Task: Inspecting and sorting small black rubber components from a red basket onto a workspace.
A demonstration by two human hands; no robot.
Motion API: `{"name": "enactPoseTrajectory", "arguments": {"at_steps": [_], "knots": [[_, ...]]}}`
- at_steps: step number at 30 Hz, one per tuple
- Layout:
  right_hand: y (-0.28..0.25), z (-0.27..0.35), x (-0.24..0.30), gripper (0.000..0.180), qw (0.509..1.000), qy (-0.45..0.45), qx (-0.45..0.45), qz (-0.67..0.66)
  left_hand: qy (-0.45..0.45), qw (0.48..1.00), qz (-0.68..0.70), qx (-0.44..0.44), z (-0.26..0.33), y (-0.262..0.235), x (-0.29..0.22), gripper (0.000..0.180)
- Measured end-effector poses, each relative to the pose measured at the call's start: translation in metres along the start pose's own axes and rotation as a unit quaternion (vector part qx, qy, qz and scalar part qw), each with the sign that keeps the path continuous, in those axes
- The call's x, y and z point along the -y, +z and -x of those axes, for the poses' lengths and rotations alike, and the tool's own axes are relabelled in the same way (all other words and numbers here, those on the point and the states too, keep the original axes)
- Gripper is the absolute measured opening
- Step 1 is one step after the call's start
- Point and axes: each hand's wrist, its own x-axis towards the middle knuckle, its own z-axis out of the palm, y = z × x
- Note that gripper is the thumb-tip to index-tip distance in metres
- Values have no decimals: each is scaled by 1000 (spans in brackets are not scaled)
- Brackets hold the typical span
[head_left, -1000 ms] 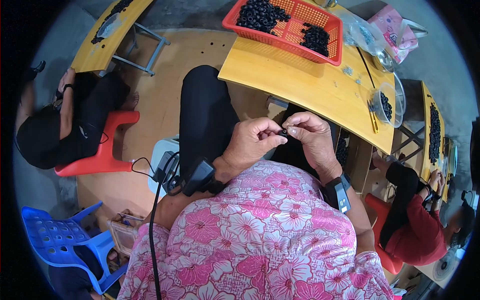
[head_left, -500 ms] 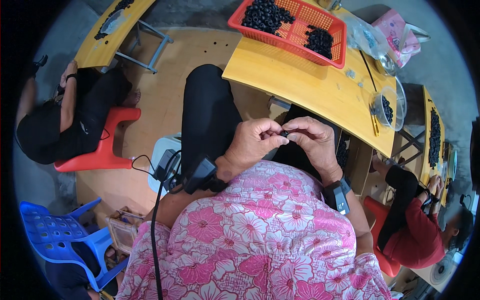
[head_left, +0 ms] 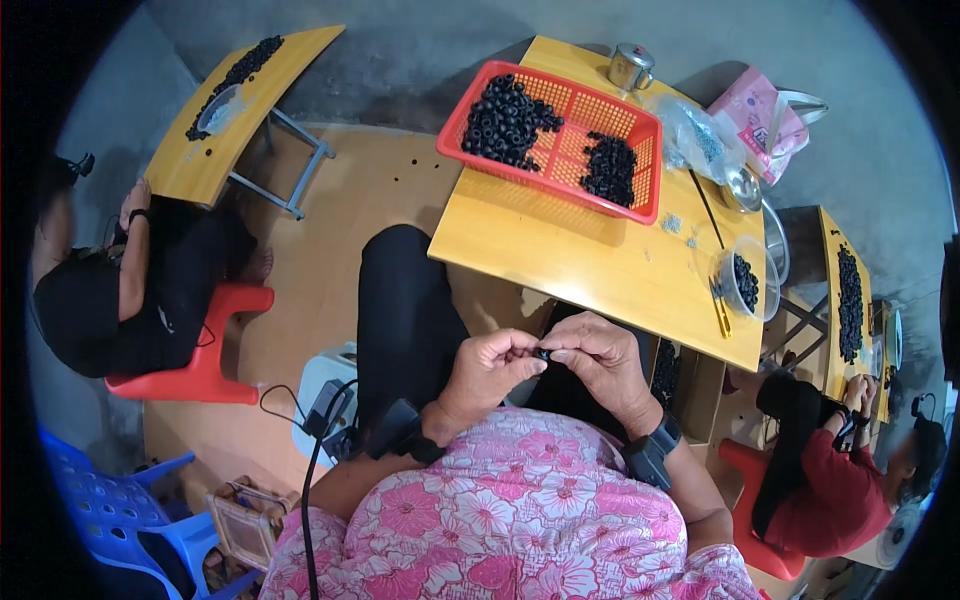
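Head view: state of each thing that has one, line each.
Left hand: pinching small black part
Right hand: pinching it too
Red basket: holding two black heaps
Clear bowl: partly filled with black pieces
Yellow-handled tool: lying beside bowl
Metal mug: upright
Left red stool: occupied

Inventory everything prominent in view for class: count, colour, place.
Tables: three, yellow, ahead, left, right.
Basket: one, red, on nearest table.
Parts: many, black, two piles in basket.
Tub: one, clear, table's right end.
Tool: one, yellow, beside tub.
Dish: one, silver, behind tub.
Mug: one, silver, behind basket.
Plastic bag: one, clear, beside basket.
Carrier bag: one, pink, upper right.
Stools: two, red, under co-workers.
Chair: one, blue, lower left.
Held piece: one, dark, near centre.
Left hand: one, bare, pinching piece.
Right hand: one, bare, pinching piece.
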Motion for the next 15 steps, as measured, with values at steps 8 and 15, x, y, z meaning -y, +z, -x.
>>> {"name": "enactPoseTrajectory", "arguments": {"at_steps": [8,15], "knots": [[-68,-83,17,17,973,-3,-122,196,-46,999,5,5,-16,-12,2,15],[-100,-166,-26,18,950,0,-20,311,-73,996,-52,-5,-22,-23,2,16]]}}
